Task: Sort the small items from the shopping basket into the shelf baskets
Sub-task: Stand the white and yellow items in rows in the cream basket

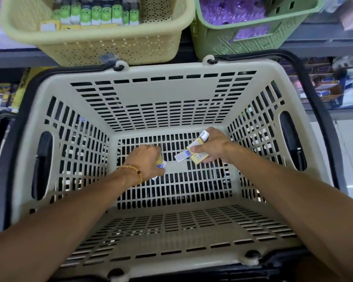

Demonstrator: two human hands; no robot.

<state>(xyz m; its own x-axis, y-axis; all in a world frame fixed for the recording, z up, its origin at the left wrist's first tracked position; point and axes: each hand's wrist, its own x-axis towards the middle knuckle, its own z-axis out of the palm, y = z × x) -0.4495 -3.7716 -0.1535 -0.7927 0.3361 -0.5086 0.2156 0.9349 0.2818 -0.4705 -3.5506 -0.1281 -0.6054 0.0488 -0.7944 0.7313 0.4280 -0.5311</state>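
Observation:
A beige slotted shopping basket (171,92) with black handles fills the view. Both my hands reach down to its floor. My left hand (146,160), with a bead bracelet on the wrist, grips a small yellow and white packet (161,165) that is mostly hidden under the fingers. My right hand (209,146) holds a few small yellow and white packets (194,154), fanned out between thumb and fingers. Above, on the shelf, stand a pale yellow basket (110,43) with green and white packets (102,14) and a green basket (218,35) with purple items (234,11).
A grey shelf edge (12,55) runs behind the shelf baskets. Lower shelves with dark and blue boxed goods (326,84) show at the right, and yellow packaged goods (6,94) at the left. A light floor (351,151) lies at the far right.

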